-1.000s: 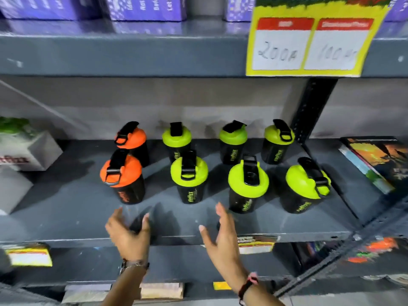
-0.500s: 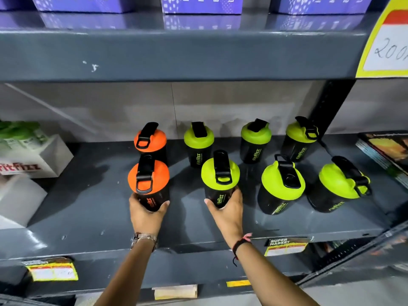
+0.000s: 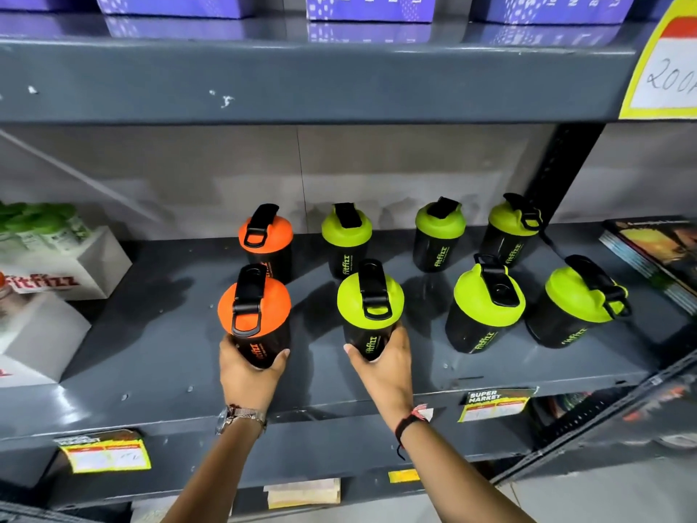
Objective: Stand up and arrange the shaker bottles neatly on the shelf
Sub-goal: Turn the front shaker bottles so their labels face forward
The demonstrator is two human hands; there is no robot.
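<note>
Several black shaker bottles stand upright in two rows on the grey shelf [image 3: 158, 345]. My left hand [image 3: 249, 375] grips the front orange-lidded bottle [image 3: 254, 305] around its base. My right hand [image 3: 384, 366] grips the front green-lidded bottle [image 3: 370, 302] the same way. Behind them stand a second orange-lidded bottle [image 3: 266, 234] and a green-lidded bottle [image 3: 346, 230]. To the right, two green-lidded bottles [image 3: 439, 222] [image 3: 513, 220] stand at the back. Two more green-lidded bottles [image 3: 488, 296] [image 3: 581, 296] stand in front.
White product boxes [image 3: 64, 269] sit at the shelf's left end. A stack of flat packets [image 3: 656, 254] lies at the right, beyond a black upright post [image 3: 562, 168]. An upper shelf [image 3: 301, 81] with purple boxes hangs overhead. A yellow price sign [image 3: 667, 66] hangs at top right.
A second ago both hands hovered open in front of the shelf. They reached forward and closed on the two front-left bottles. The view shifted left and closer.
</note>
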